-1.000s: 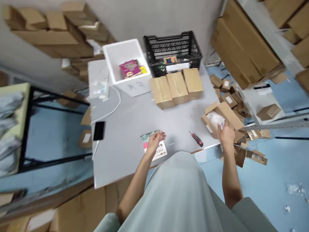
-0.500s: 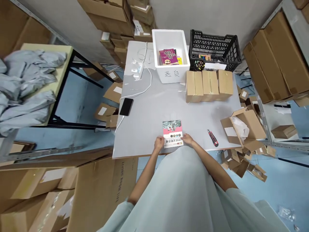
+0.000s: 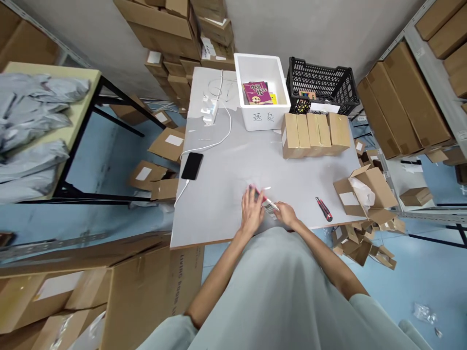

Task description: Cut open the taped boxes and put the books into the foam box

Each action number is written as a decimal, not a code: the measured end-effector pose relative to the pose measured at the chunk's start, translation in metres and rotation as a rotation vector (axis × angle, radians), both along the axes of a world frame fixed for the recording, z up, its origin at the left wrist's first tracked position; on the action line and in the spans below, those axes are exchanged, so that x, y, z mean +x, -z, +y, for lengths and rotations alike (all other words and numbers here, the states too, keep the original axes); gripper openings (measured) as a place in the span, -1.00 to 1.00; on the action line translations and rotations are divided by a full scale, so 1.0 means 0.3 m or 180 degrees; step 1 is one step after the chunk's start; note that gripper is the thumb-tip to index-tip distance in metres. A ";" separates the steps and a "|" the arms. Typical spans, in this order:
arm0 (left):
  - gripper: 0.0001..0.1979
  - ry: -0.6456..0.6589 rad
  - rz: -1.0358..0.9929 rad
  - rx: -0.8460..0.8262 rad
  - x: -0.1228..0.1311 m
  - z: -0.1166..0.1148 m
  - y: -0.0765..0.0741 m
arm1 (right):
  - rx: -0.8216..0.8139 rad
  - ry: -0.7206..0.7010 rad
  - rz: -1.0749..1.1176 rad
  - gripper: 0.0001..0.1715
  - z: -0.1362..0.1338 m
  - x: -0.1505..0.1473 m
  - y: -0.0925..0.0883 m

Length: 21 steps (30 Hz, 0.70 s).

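Left of the utility knife, the right hand is pinching one end of the booklet, while the left hand is spreading over its other end, its grip hidden. Flat a moment ago, the booklet is now tilting, its cover no longer facing up. Beyond the knife, taped boxes are standing.

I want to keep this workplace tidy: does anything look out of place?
Yes: crumpled clear plastic lies loose on the blue floor, lower right, like dropped litter. Cardboard boxes also lie jumbled beside the table.
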State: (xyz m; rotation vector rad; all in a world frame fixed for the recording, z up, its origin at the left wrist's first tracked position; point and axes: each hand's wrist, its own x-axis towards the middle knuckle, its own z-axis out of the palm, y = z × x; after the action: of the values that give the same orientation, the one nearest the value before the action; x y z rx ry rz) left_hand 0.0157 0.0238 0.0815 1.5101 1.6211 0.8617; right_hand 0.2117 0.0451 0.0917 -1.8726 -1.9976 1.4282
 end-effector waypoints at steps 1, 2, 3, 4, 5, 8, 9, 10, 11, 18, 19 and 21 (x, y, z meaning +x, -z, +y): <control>-0.38 0.0331 0.0016 0.0184 -0.008 0.020 -0.045 | 0.0264 -0.0391 -0.0212 -0.61 0.010 0.012 -0.046; -0.48 0.0608 -0.0005 0.0197 -0.018 0.042 -0.083 | 0.0456 -0.0686 -0.0336 -0.58 0.024 0.027 -0.094; -0.61 0.0816 -0.0062 0.0062 -0.029 0.065 -0.114 | 0.0588 -0.0854 -0.0358 -0.57 0.040 0.044 -0.142; -0.72 0.0964 -0.0146 -0.0159 -0.041 0.087 -0.138 | 0.0685 -0.0904 -0.0295 -0.60 0.058 0.066 -0.188; -0.82 0.1025 -0.0242 -0.0405 -0.052 0.105 -0.155 | 0.0799 -0.0813 -0.0165 -0.65 0.077 0.090 -0.229; -0.74 0.0713 -0.0580 -0.0924 -0.077 0.135 -0.182 | 0.1322 0.0095 0.0457 -0.43 0.129 0.178 -0.314; -0.65 0.0481 -0.0749 -0.0969 -0.079 0.137 -0.188 | 0.1490 0.0519 0.0678 -0.25 0.139 0.207 -0.326; -0.55 0.0232 -0.0979 -0.0986 -0.078 0.136 -0.196 | 0.1571 0.0932 0.0884 -0.09 0.145 0.234 -0.331; -0.46 -0.0008 -0.1269 -0.1001 -0.074 0.133 -0.206 | 0.1514 0.1281 0.1079 0.03 0.144 0.255 -0.329; -0.20 -0.0823 -0.2618 -0.1350 0.002 0.104 -0.298 | -0.0315 0.1217 0.2321 0.02 0.020 0.249 -0.293; -0.21 -0.0872 -0.2633 -0.1388 0.011 0.099 -0.311 | -0.0339 0.1225 0.2407 -0.05 0.006 0.245 -0.297; -0.22 -0.0949 -0.2637 -0.1451 0.027 0.086 -0.337 | -0.0289 0.1364 0.2476 -0.17 -0.006 0.247 -0.311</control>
State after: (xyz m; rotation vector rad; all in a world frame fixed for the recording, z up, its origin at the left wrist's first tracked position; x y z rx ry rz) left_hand 0.0238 0.0497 0.1827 0.4812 1.2810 1.0069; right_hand 0.2857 0.0433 0.1850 -1.3245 -1.1140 1.7414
